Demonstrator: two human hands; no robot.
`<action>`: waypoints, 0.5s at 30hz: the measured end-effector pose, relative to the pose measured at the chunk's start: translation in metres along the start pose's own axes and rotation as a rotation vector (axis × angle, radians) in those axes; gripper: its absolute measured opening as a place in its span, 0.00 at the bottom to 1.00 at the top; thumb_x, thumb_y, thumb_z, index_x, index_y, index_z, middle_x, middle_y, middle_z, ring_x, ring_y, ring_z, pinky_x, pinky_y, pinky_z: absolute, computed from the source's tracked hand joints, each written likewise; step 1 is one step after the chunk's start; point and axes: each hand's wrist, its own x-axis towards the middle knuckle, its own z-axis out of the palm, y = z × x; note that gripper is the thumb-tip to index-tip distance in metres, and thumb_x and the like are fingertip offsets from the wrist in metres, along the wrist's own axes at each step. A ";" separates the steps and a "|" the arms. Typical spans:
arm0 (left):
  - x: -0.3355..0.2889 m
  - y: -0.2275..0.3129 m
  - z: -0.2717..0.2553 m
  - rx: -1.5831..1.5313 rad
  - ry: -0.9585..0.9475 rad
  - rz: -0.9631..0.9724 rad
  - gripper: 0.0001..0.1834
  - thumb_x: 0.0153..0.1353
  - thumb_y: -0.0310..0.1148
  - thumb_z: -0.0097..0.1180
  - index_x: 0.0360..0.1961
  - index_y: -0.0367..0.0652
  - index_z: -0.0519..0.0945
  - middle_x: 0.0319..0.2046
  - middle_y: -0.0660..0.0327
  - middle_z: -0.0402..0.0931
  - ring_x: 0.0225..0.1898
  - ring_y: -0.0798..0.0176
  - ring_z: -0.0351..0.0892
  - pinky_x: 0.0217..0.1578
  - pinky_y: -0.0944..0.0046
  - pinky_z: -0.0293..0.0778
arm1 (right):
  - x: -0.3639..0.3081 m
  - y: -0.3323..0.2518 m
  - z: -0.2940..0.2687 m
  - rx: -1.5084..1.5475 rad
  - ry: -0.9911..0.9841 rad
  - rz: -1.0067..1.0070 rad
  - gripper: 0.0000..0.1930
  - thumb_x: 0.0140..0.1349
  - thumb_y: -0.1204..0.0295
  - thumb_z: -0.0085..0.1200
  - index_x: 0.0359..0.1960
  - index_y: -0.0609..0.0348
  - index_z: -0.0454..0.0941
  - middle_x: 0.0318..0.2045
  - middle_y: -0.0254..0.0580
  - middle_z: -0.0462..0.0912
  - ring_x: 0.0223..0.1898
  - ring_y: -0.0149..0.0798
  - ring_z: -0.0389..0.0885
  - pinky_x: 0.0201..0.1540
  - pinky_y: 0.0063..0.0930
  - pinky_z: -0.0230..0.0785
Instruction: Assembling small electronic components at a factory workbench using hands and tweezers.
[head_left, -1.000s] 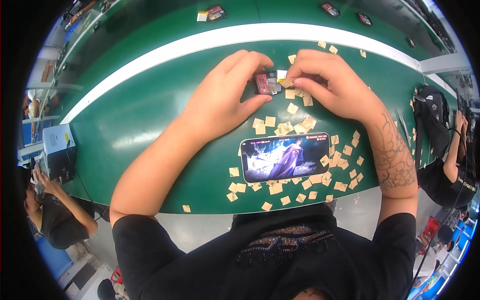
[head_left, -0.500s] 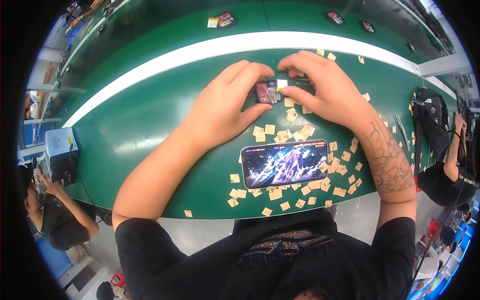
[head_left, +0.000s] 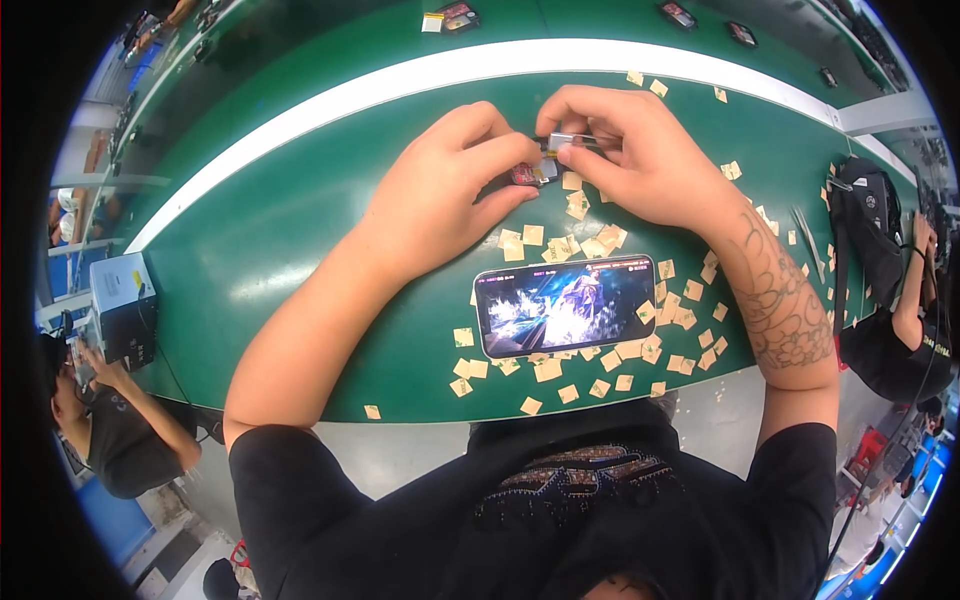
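My left hand (head_left: 455,175) is closed around a small dark device (head_left: 524,174) with a red circuit board, thumb at its near edge and fingers over its top. My right hand (head_left: 635,155) pinches a small flat silver block with a yellow edge (head_left: 562,142), like a battery pack, beside the device's right end. Thin metal prongs, like tweezers (head_left: 600,138), show under the right fingers; whether they are gripped I cannot tell. The curled fingers hide part of the device. Small cream paper squares (head_left: 577,205) lie just below both hands.
A phone (head_left: 566,306) playing video lies in front of me among many paper squares. Tweezers (head_left: 808,243) and a black bag (head_left: 868,215) are at the right. A white ledge (head_left: 400,75) crosses behind my hands; devices (head_left: 460,17) lie beyond. Co-workers sit either side.
The silver block has tilted up, and my right fingers have curled in closer around it. My left fingers now cover more of the device. The view has shifted slightly.
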 end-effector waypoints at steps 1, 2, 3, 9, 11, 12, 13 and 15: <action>0.000 0.000 0.000 0.001 -0.001 0.000 0.20 0.54 0.23 0.78 0.47 0.41 0.87 0.41 0.59 0.80 0.39 0.57 0.84 0.42 0.60 0.84 | -0.001 0.004 -0.001 0.001 0.001 -0.001 0.10 0.69 0.81 0.61 0.50 0.63 0.80 0.31 0.31 0.80 0.26 0.19 0.69 0.29 0.21 0.62; 0.000 0.000 0.001 0.012 0.010 0.016 0.19 0.54 0.23 0.78 0.47 0.42 0.88 0.41 0.59 0.80 0.40 0.57 0.85 0.42 0.60 0.84 | -0.002 0.010 -0.003 0.053 -0.021 -0.016 0.10 0.69 0.81 0.61 0.51 0.63 0.80 0.33 0.32 0.82 0.28 0.20 0.72 0.30 0.21 0.64; 0.000 0.000 0.001 0.022 0.021 0.031 0.18 0.54 0.24 0.78 0.47 0.42 0.88 0.41 0.59 0.80 0.40 0.58 0.85 0.42 0.60 0.84 | -0.002 0.015 -0.005 0.105 -0.043 -0.030 0.11 0.69 0.82 0.62 0.51 0.63 0.81 0.35 0.33 0.84 0.29 0.21 0.74 0.31 0.21 0.66; -0.001 -0.002 0.001 0.081 0.029 0.090 0.18 0.54 0.24 0.78 0.47 0.41 0.88 0.43 0.58 0.82 0.42 0.56 0.85 0.41 0.58 0.84 | -0.005 0.002 -0.016 0.000 -0.014 0.011 0.09 0.67 0.75 0.65 0.47 0.61 0.88 0.34 0.45 0.90 0.35 0.39 0.88 0.43 0.33 0.80; 0.000 -0.002 0.001 0.097 0.037 0.099 0.18 0.54 0.24 0.78 0.46 0.41 0.88 0.44 0.58 0.83 0.42 0.55 0.85 0.41 0.58 0.84 | -0.006 -0.006 -0.011 -0.074 0.021 -0.024 0.09 0.67 0.75 0.65 0.47 0.62 0.88 0.35 0.47 0.90 0.37 0.43 0.89 0.44 0.35 0.81; 0.000 -0.001 0.001 0.111 0.041 0.109 0.18 0.54 0.25 0.78 0.46 0.41 0.88 0.44 0.57 0.83 0.42 0.55 0.85 0.41 0.57 0.84 | -0.006 -0.009 -0.009 -0.146 0.059 -0.054 0.09 0.67 0.75 0.66 0.46 0.62 0.88 0.35 0.49 0.90 0.38 0.47 0.89 0.45 0.38 0.82; -0.001 -0.001 0.001 0.114 0.045 0.109 0.18 0.54 0.25 0.78 0.46 0.41 0.88 0.44 0.57 0.83 0.42 0.55 0.85 0.41 0.57 0.84 | -0.005 -0.014 -0.007 -0.204 0.067 -0.080 0.08 0.66 0.76 0.65 0.46 0.63 0.88 0.37 0.52 0.90 0.40 0.53 0.89 0.46 0.41 0.82; -0.001 -0.001 0.001 0.111 0.037 0.099 0.17 0.54 0.25 0.77 0.45 0.41 0.88 0.44 0.58 0.83 0.43 0.53 0.84 0.42 0.56 0.83 | -0.007 -0.019 0.000 -0.231 0.086 -0.093 0.08 0.66 0.77 0.64 0.45 0.63 0.88 0.36 0.51 0.89 0.40 0.54 0.89 0.45 0.41 0.82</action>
